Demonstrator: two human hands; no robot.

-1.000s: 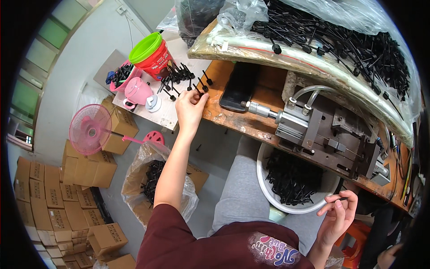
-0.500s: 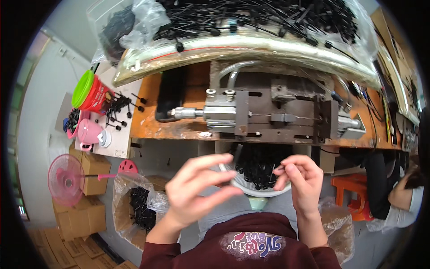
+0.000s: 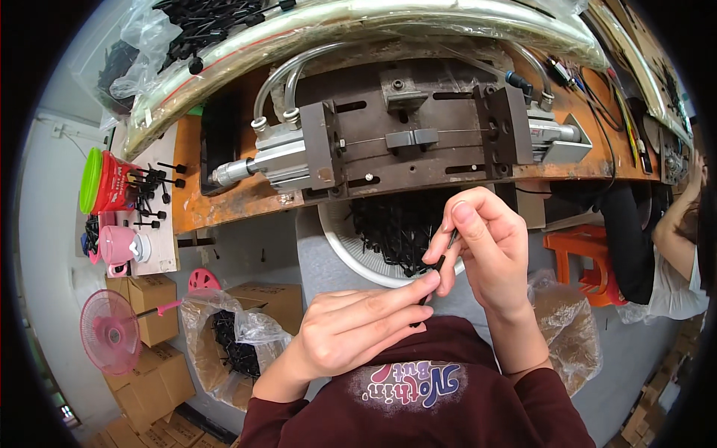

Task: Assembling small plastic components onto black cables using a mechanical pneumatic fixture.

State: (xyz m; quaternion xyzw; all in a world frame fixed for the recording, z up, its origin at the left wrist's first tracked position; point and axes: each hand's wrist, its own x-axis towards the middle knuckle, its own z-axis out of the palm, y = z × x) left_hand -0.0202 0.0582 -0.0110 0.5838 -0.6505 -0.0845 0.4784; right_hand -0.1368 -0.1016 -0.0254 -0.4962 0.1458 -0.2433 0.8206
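Over my lap, my left hand (image 3: pixel 362 321) and my right hand (image 3: pixel 482 250) meet with their fingertips close together. Between them is a slim black rod-like part (image 3: pixel 440 263), tilted. The fingers of my left hand are pressed together around its lower end, with a bit of black showing below them. My right thumb and fingers pinch a thin dark upper length of it; whether this is one piece or two I cannot tell. Just beyond the hands, a white basket (image 3: pixel 345 252) holds a heap of black parts (image 3: pixel 396 228).
A metal clamping fixture (image 3: pixel 407 160) with air cylinders stands on the wooden bench (image 3: pixel 246 207). At the left are a red tub (image 3: pixel 116 183), a pink mug (image 3: pixel 118 246), a pink fan (image 3: pixel 110 332) and cardboard boxes (image 3: pixel 153 377). An orange stool (image 3: pixel 582 257) and another person (image 3: pixel 676 231) are at right.
My hands have come together from apart. The left, previously spread and blurred, is now closed on the black part beside the right. The view has shifted, with the fixture higher up.
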